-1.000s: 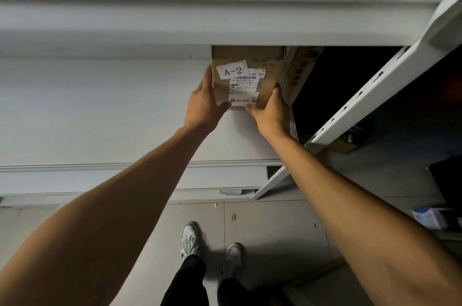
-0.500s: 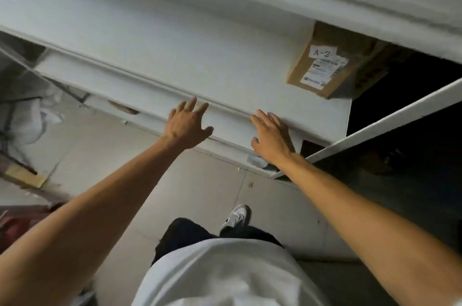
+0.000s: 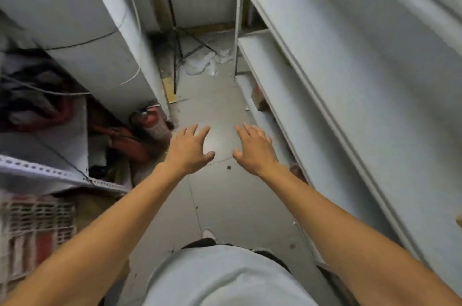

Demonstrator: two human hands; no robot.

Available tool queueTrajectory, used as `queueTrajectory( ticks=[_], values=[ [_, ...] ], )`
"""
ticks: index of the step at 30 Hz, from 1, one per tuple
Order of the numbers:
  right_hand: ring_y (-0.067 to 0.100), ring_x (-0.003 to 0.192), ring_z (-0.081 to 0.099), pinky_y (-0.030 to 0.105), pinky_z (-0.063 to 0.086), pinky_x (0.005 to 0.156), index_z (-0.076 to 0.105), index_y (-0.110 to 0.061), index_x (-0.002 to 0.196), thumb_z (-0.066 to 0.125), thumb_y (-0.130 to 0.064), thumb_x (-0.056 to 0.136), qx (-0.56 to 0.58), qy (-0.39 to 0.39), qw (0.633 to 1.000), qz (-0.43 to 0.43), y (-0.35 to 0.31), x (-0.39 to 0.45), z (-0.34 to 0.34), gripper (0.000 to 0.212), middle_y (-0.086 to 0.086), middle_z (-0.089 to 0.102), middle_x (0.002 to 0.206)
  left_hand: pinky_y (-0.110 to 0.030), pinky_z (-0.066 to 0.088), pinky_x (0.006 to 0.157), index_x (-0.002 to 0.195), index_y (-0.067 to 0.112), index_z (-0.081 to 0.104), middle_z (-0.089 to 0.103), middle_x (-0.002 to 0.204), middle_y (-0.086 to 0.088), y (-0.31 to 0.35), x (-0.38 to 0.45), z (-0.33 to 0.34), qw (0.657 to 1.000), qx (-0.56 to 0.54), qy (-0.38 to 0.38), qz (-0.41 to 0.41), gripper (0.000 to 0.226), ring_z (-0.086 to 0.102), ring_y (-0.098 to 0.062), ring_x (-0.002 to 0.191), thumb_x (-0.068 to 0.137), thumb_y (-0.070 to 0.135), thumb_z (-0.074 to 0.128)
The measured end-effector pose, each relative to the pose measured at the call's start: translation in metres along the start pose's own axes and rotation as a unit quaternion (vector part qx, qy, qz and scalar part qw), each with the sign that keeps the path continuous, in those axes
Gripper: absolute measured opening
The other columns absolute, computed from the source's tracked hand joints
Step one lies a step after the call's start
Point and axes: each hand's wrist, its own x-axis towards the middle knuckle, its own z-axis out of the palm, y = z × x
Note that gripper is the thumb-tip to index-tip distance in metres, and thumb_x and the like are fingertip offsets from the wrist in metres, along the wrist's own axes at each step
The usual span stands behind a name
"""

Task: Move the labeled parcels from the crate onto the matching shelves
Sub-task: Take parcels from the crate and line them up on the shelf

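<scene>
Both my arms reach forward over the grey tiled floor [image 3: 220,200] of a narrow aisle, and neither holds anything. My left hand [image 3: 188,151] hangs palm down with its fingers [image 3: 192,130] spread apart and the thumb pointing inward; my right hand [image 3: 253,149] mirrors it just beside, fingers [image 3: 252,130] also splayed, thumb toward the left hand, the two hands near each other but not touching. On my right runs a white metal shelving unit [image 3: 350,85], its tiers slanting away from me, and the boards I can see are bare apart from small brownish shapes tucked near the lowest tier that are too blurred to name. No labelled parcel is in view, so I cannot tell where one lies. At the lower left edge sits a pale plastic lattice crate [image 3: 32,228], its contents blurred, below a perforated white shelf rail [image 3: 57,175]. Beyond it stands a red fire extinguisher [image 3: 155,125] against the foot of a tall white panel [image 3: 87,18], with dark and red clutter piled to its left. At the far end of the aisle a black tripod stand [image 3: 175,38] rises from the floor beside some crumpled white plastic [image 3: 202,63]. My light shirt [image 3: 225,278] fills the bottom of the view, with one white shoe tip [image 3: 208,233] showing just ahead of it.
</scene>
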Motion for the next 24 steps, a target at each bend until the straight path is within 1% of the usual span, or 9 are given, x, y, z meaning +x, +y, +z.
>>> queueTrajectory(
  ticks=[4, 9, 10, 12, 13, 15, 19, 21, 24],
  values=[
    [0.031, 0.146, 0.028, 0.049, 0.028, 0.116, 0.029, -0.021, 0.154, 0.057, -0.037, 0.094, -0.018, -0.015, 0.994, -0.107, -0.079, 0.035, 0.013, 0.068, 0.008, 0.030, 0.160, -0.051, 0.034, 0.113, 0.151, 0.027, 0.032, 0.037, 0.153, -0.012, -0.067, -0.024, -0.011, 0.996, -0.012, 0.036, -0.085, 0.078, 0.037, -0.033, 0.138, 0.085, 0.058, 0.058],
    [0.030, 0.142, 0.032, 0.048, 0.034, 0.113, 0.028, -0.022, 0.154, 0.060, -0.040, 0.093, -0.057, -0.051, 0.970, -0.233, -0.158, 0.064, 0.038, 0.071, 0.007, 0.033, 0.157, -0.050, 0.023, 0.118, 0.154, 0.028, 0.026, 0.025, 0.161, -0.011, -0.127, -0.072, -0.019, 0.973, -0.082, 0.058, -0.210, 0.078, 0.025, -0.033, 0.146, 0.088, 0.056, 0.057],
    [0.031, 0.142, 0.033, 0.048, 0.035, 0.113, 0.027, -0.021, 0.154, 0.060, -0.040, 0.093, -0.066, -0.068, 0.960, -0.263, -0.174, 0.067, 0.042, 0.072, 0.008, 0.033, 0.157, -0.050, 0.022, 0.119, 0.155, 0.028, 0.025, 0.024, 0.161, -0.010, -0.140, -0.084, -0.015, 0.962, -0.098, 0.067, -0.244, 0.079, 0.024, -0.033, 0.146, 0.088, 0.056, 0.057],
    [0.034, 0.144, 0.030, 0.048, 0.034, 0.114, 0.026, -0.020, 0.155, 0.060, -0.040, 0.092, -0.112, -0.143, 0.892, -0.413, -0.258, 0.074, 0.069, 0.074, 0.010, 0.030, 0.159, -0.048, 0.022, 0.119, 0.155, 0.029, 0.024, 0.023, 0.162, -0.009, -0.184, -0.147, -0.008, 0.891, -0.134, 0.096, -0.422, 0.079, 0.023, -0.032, 0.146, 0.088, 0.054, 0.057],
    [0.035, 0.145, 0.029, 0.049, 0.034, 0.115, 0.025, -0.020, 0.155, 0.061, -0.041, 0.092, -0.115, -0.154, 0.890, -0.414, -0.260, 0.074, 0.069, 0.076, 0.011, 0.028, 0.160, -0.046, 0.023, 0.119, 0.155, 0.029, 0.024, 0.023, 0.162, -0.009, -0.189, -0.149, -0.005, 0.890, -0.143, 0.094, -0.422, 0.079, 0.024, -0.032, 0.146, 0.088, 0.053, 0.058],
    [0.035, 0.146, 0.027, 0.050, 0.034, 0.115, 0.024, -0.021, 0.156, 0.062, -0.039, 0.091, -0.127, -0.176, 0.857, -0.468, -0.295, 0.075, 0.080, 0.078, 0.010, 0.027, 0.161, -0.044, 0.024, 0.118, 0.155, 0.027, 0.024, 0.024, 0.161, -0.011, -0.202, -0.174, 0.007, 0.856, -0.158, 0.108, -0.479, 0.080, 0.025, -0.034, 0.144, 0.088, 0.051, 0.060],
    [0.036, 0.136, 0.039, 0.050, 0.041, 0.107, 0.031, -0.021, 0.152, 0.064, -0.035, 0.087, -0.123, -0.173, 0.863, -0.459, -0.301, 0.079, 0.088, 0.075, 0.009, 0.040, 0.150, -0.046, 0.022, 0.119, 0.157, 0.023, 0.013, 0.023, 0.160, -0.013, -0.203, -0.183, 0.009, 0.849, -0.173, 0.112, -0.487, 0.090, 0.022, -0.034, 0.146, 0.087, 0.049, 0.063],
    [0.037, 0.127, 0.046, 0.050, 0.045, 0.101, 0.034, -0.020, 0.149, 0.064, -0.033, 0.085, -0.128, -0.183, 0.835, -0.502, -0.327, 0.075, 0.095, 0.072, 0.009, 0.046, 0.140, -0.048, 0.025, 0.118, 0.157, 0.024, 0.011, 0.025, 0.159, -0.012, -0.206, -0.206, 0.009, 0.813, -0.176, 0.123, -0.541, 0.093, 0.024, -0.034, 0.146, 0.085, 0.049, 0.065],
    [0.038, 0.123, 0.047, 0.050, 0.046, 0.098, 0.032, -0.022, 0.149, 0.060, -0.031, 0.086, -0.142, -0.223, 0.785, -0.561, -0.372, 0.060, 0.104, 0.069, 0.010, 0.045, 0.139, -0.048, 0.031, 0.115, 0.156, 0.023, 0.016, 0.030, 0.157, -0.010, -0.212, -0.246, 0.013, 0.761, -0.191, 0.132, -0.605, 0.094, 0.031, -0.034, 0.142, 0.082, 0.050, 0.067]
  ],
)
